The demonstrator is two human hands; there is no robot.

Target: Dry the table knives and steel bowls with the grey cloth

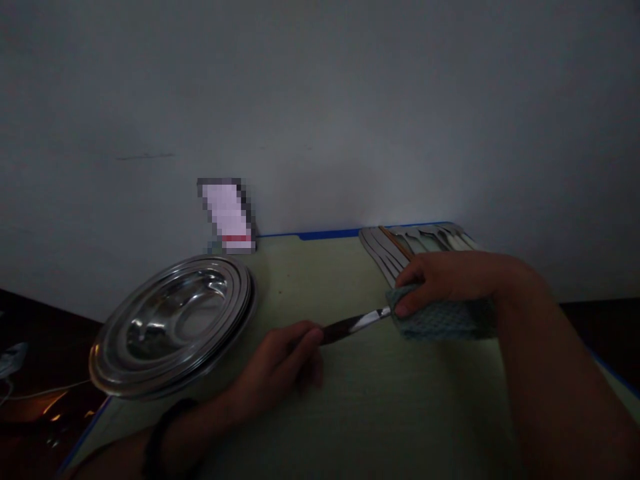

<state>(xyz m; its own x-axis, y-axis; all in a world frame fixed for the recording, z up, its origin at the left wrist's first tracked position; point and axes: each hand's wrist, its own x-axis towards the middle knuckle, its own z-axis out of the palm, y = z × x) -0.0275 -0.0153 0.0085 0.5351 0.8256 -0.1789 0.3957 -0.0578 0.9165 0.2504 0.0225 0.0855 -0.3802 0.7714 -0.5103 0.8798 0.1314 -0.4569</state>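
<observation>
The head view shows the left hand [287, 359] closed on the near end of a slim metal utensil [356, 325], thumb along the top and fingers curled below; the right hand [434, 283] is closed on a folded greenish cloth [443, 321], which covers the utensil's other end; whether the fingers press the metal through the fabric, I cannot tell. The utensil lies between the two hands, above the table [305, 287]; its long axis runs from the left thumb to the right and a little away from the person, straight into the cloth; the left hand touches it directly, while the right meets it at the cloth's edge. Just beyond the right hand lies a row of cutlery [384, 257], partly hidden by that hand; left of the left hand, and apart from it, sits a stack of shiny metal dishes [145, 373]; behind these a phone [227, 210], its screen blurred out, leans near the wall [320, 120].
</observation>
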